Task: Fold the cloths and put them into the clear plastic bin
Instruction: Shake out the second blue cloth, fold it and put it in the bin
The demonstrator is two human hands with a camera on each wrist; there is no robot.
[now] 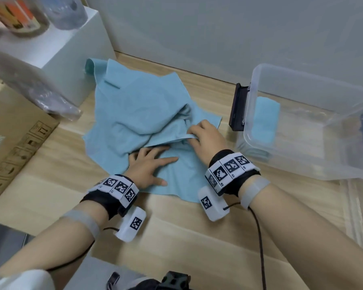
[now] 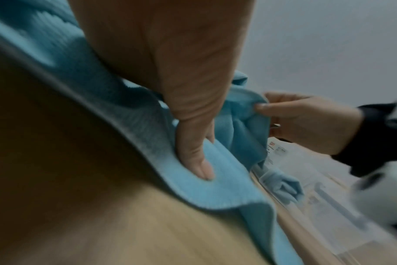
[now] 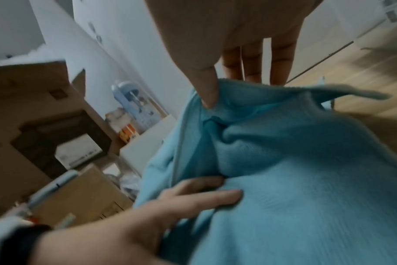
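Crumpled light blue cloths (image 1: 134, 114) lie in a heap on the wooden floor. My left hand (image 1: 149, 166) rests flat on the near part of the heap, fingers spread and straight; its thumb (image 2: 193, 157) presses the cloth (image 2: 227, 188). My right hand (image 1: 205, 137) pinches a cloth edge (image 3: 283, 93) between thumb (image 3: 207, 89) and fingers and lifts it slightly. The clear plastic bin (image 1: 302, 84) stands at the right, with a folded blue cloth (image 1: 264, 122) inside against its left wall.
A white box (image 1: 57, 49) with jars on top stands at the back left, a cardboard box (image 1: 19, 143) with a plastic bag on it at the left. A black latch (image 1: 238, 107) sticks out of the bin's left side. A clear lid (image 1: 360, 208) lies at the right.
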